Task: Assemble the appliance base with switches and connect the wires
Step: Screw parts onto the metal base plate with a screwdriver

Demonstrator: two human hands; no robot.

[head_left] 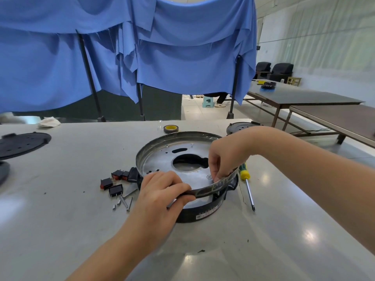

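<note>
On the table (71, 199), both hands grip the shiny round metal base (162, 159), tilted over its black housing (203, 213).

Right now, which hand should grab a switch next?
Probably the left hand: the switches lie on the table just left of it. The right hand grips the metal ring's far side.

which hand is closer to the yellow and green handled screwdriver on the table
Right. The right hand pinches the round metal base's near rim just beside the yellow-and-green-handled screwdriver; the left hand grips the rim farther left.
</note>
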